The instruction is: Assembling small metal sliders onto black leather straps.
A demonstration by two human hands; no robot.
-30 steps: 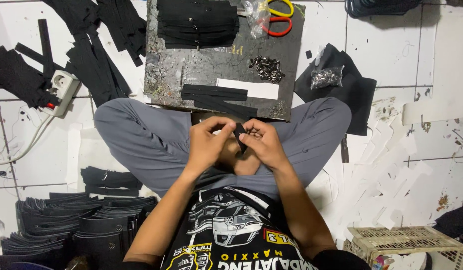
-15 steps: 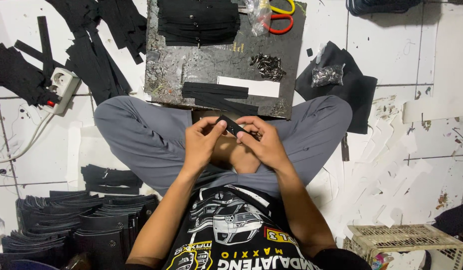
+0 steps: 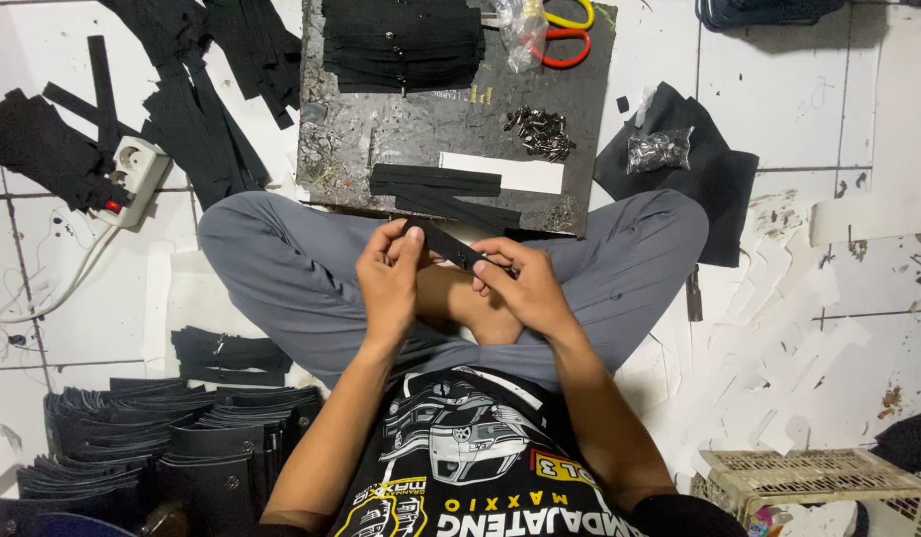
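Since half a second ago the black strap (image 3: 448, 245) has tilted lower to the right, pinched at both ends by the left hand (image 3: 391, 278) and right hand (image 3: 520, 288) above the lap, where a loose pinch could drop it.

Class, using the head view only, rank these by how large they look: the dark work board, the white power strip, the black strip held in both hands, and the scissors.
1. dark work board, plainly largest.
2. white power strip and black strip: look alike, and the held strip sits nearer the camera, so unranked.
3. scissors: cut off by the frame edge, so unsure.
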